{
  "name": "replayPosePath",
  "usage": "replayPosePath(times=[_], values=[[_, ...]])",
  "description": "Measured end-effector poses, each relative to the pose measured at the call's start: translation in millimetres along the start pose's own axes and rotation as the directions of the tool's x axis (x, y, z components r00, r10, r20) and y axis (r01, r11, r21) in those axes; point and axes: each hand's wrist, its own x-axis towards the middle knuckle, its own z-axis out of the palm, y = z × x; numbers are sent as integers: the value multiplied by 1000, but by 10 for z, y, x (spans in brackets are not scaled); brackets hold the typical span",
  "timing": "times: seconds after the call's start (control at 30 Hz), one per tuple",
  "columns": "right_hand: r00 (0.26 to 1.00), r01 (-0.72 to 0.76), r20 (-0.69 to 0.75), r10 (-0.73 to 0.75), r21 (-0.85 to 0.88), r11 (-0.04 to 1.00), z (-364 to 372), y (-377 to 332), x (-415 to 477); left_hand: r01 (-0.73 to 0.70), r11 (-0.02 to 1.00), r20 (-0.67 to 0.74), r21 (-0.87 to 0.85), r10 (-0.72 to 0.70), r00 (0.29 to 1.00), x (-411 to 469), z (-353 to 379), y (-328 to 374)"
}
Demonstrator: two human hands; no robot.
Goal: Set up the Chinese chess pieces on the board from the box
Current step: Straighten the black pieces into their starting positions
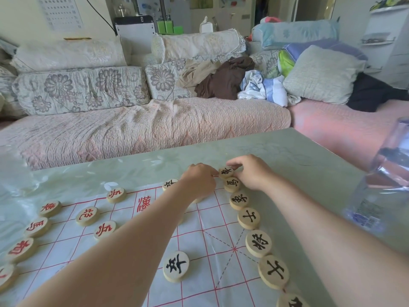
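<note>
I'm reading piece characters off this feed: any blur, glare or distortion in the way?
Head view: wide-angle distortion bows the board lines and black row; the bottle at the right edge is blurred; mild glare on the table; near characters read sharply.

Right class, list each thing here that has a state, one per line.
Board, spread flat on the table.
Corner piece, face up on the board.
Right hand, pinches the corner piece.
Left hand, curled beside the corner piece; grip hidden.
Bottle, standing, blurred.
</note>
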Motion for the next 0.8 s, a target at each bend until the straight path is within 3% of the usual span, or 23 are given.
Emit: replayPosePath(times=[0.47, 0.67, 0.8], values=[[1000, 8, -5, -7, 52, 999, -46, 5, -10, -2, 1000, 8, -13, 2, 1000, 48, 46, 22], [1000, -7, -18, 8, 67, 998, -220, 65, -123, -96, 992, -119, -83, 86, 989, -176, 26, 34], [996, -7, 88, 0, 77, 997, -253, 35, -290, -112, 990, -117, -81, 102, 988, -345, 37, 129]])
